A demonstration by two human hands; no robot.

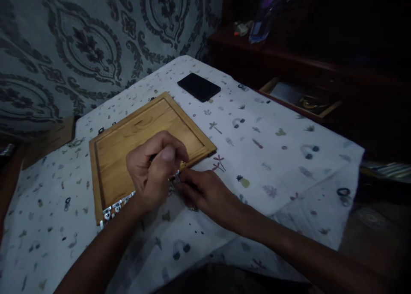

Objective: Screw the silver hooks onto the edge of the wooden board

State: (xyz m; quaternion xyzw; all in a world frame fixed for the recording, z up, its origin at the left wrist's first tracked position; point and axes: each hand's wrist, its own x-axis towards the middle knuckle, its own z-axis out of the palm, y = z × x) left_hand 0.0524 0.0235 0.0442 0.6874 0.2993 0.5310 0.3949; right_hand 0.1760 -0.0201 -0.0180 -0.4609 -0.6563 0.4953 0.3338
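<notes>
A wooden panel with a raised frame lies flat on the table. Small shiny metal fittings line its near edge. Over that edge my left hand is closed in a fist, thumb uppermost; a dark bit shows between the fingers, too little to name. Just to the right, my right hand has its fingers pinched together at another small metal fitting on the panel's near edge. The fingertips of my right hand are partly in shadow.
A black phone-like slab lies beyond the panel on the patterned white tablecloth. Brown cardboard rests at the left edge. Behind, to the right, an open drawer juts from a dark cabinet. A patterned wall stands at the back left.
</notes>
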